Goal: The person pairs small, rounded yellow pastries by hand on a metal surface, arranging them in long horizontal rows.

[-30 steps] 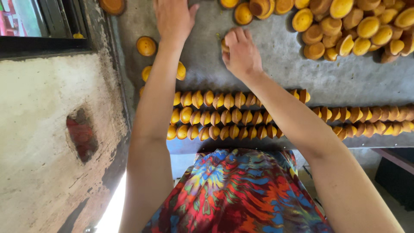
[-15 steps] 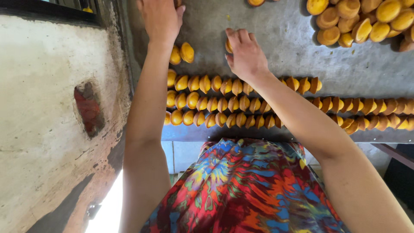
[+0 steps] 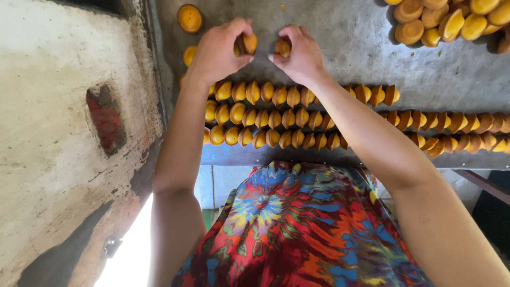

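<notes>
- The left hand (image 3: 215,53) pinches one small orange-brown cake (image 3: 248,42) between thumb and fingertips, held just above the worktop (image 3: 350,48).
- The right hand (image 3: 303,56) grips a second cake (image 3: 282,48) the same way, at 3 o'clock of the first and just apart from it.
- At 6 o'clock of both hands, three rows of cakes (image 3: 276,118) stand on edge, packed touching one another and running along the near edge of the grey worktop.
- At 10 o'clock of the left hand a loose round cake (image 3: 189,17) lies flat; another (image 3: 190,55) sits partly hidden behind the left wrist.
- At 2 o'clock, well apart, a loose heap of cakes (image 3: 446,24) lies unsorted.
- Judged from this, the step in hand is standing single cakes into the rows; the top row looks shortest, so the next move would call for tilting each cake on edge and pressing it against that row's neighbours without toppling them.
</notes>
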